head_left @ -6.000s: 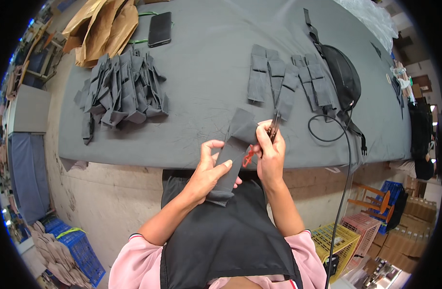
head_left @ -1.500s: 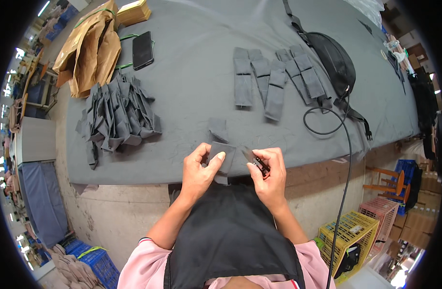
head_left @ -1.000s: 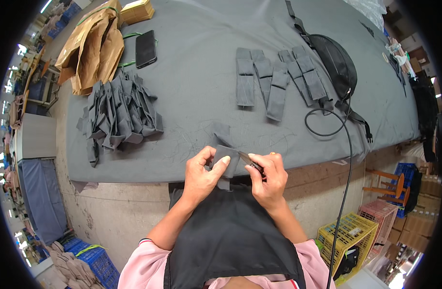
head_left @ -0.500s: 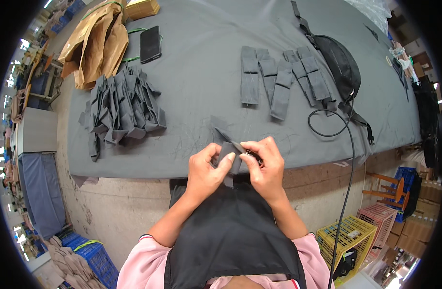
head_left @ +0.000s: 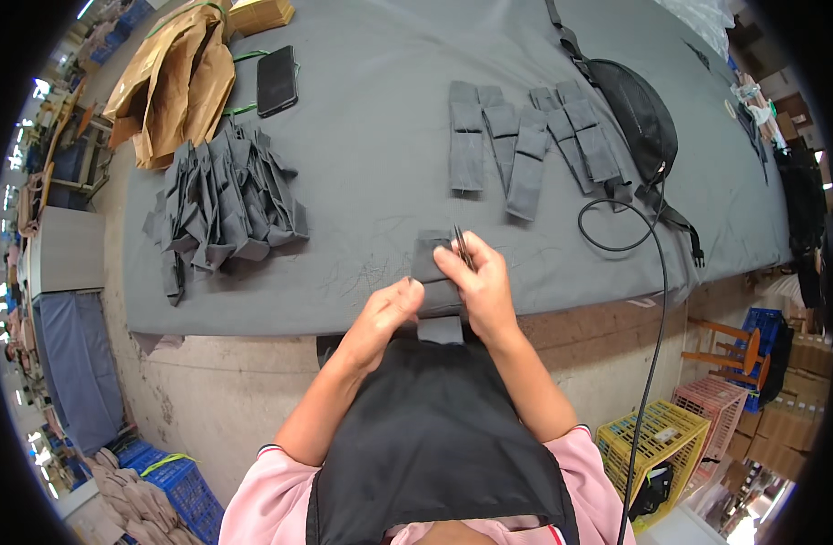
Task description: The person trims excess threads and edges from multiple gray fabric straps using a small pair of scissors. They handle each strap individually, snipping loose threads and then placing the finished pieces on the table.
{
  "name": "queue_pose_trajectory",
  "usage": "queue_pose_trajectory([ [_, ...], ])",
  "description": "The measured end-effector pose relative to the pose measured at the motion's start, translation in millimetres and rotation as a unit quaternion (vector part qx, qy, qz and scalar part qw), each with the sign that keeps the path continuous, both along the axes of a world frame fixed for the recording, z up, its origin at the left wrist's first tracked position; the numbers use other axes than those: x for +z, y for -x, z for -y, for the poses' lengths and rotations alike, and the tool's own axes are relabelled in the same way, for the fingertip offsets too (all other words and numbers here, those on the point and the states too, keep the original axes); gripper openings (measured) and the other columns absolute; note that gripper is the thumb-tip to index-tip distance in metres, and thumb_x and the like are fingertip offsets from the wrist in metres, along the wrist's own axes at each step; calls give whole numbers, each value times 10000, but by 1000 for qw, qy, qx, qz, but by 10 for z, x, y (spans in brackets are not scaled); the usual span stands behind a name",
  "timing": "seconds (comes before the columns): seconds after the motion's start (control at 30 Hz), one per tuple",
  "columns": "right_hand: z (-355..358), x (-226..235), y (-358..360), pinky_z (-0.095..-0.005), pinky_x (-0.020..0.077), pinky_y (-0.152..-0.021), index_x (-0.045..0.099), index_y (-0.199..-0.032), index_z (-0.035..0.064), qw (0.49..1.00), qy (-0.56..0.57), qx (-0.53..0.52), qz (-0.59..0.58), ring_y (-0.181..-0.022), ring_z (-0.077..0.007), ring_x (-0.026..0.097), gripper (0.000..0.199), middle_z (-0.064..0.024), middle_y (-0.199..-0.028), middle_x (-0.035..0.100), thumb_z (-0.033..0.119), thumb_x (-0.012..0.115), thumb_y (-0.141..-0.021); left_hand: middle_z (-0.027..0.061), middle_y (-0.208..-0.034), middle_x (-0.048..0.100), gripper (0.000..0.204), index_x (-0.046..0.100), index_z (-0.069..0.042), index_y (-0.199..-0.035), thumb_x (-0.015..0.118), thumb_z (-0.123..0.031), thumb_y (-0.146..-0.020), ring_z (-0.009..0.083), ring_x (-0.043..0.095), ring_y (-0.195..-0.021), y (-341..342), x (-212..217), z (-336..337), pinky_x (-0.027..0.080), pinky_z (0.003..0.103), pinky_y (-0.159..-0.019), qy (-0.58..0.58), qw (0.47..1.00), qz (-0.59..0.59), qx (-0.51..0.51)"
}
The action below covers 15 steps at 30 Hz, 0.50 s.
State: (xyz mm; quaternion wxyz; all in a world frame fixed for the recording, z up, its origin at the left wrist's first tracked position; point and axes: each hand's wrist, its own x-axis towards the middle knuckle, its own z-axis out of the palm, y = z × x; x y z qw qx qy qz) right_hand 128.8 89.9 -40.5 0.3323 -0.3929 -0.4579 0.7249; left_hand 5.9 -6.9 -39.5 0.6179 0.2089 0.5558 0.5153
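Grey strip (head_left: 442, 296) is seemingly pinched by left hand (head_left: 381, 319); right hand (head_left: 484, 285) fingers clasp it and snips (head_left: 462, 247); slipping blades could nick it.

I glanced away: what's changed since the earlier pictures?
The right hand, apart from the grey strip 1.5 seconds ago, has moved forward and left onto it, still holding the dark snips. The left hand has shifted its thumb from the strip's face to its left edge. The fabric pile, phone and pouch stayed put.
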Motion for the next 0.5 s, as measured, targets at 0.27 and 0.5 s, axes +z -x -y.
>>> queue_pose_trajectory([
  [0.27, 231, -82, -220, -238, 456, -664, 562, -1027, 21, 976, -155, -88, 124, -743, -84, 551, 218, -43, -892, 579, 129, 660, -865, -22, -832, 612, 223, 623, -18, -930, 564, -233, -945, 43, 517, -739, -104, -170, -122, 433, 213, -677, 48, 993, 48, 100],
  [0.5, 455, 71, -597, -319, 463, -608, 614, -1024, 69, 864, -407, -16, 295, -675, -219, 578, 309, -62, -837, 574, 70, 720, -734, -99, -653, 330, 378, 381, -130, -641, 605, -231, -929, 23, 249, -601, -100, -261, -176, 225, 224, -485, -5, 990, -100, 102],
])
